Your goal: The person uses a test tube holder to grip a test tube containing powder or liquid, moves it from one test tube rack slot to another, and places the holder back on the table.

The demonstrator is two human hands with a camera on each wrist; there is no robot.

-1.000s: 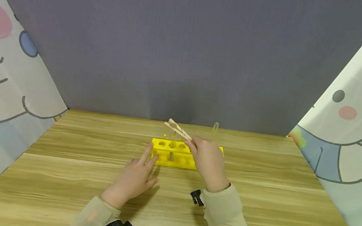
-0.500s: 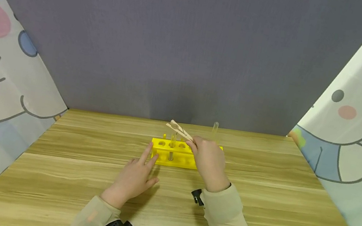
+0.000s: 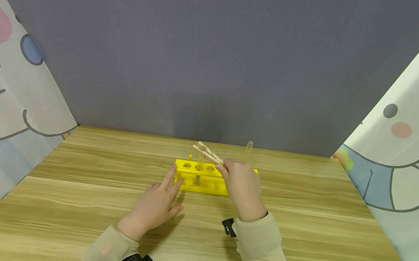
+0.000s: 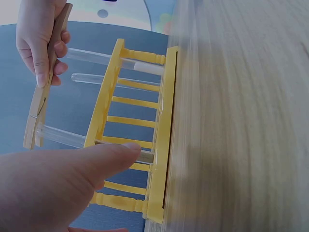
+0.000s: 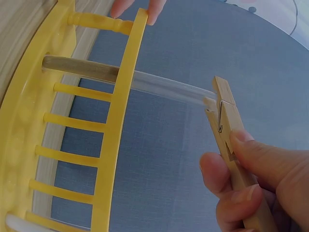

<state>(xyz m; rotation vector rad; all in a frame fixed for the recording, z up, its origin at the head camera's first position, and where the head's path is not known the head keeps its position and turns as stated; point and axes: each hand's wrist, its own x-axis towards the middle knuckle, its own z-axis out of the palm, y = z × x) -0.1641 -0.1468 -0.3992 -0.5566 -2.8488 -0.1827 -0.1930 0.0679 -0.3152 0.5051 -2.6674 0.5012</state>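
Observation:
My right hand (image 3: 240, 186) grips a wooden test tube clamp (image 5: 234, 140), thumb on one side and curled fingers on the other. The clamp's prongs are at the mouth of an upright glass test tube (image 5: 169, 88); whether they press on the glass, I cannot tell. Brownish contents fill the tube's lower part. It stands in a yellow test tube rack (image 3: 205, 190). My left hand (image 3: 153, 206) has its fingers stretched out, with fingertips touching the rack's left end.
Toward the rack's other end, a second tube (image 4: 89, 78) stands with its rounded end up. Beside it is a tube with white contents (image 4: 149, 68). The rack rests on a wood-grain table (image 3: 190, 247), before a grey back panel (image 3: 221, 58).
My right hand has lowered the test tube clamp slightly, bringing its prongs down at the tube's mouth. The left hand and rack stay in place.

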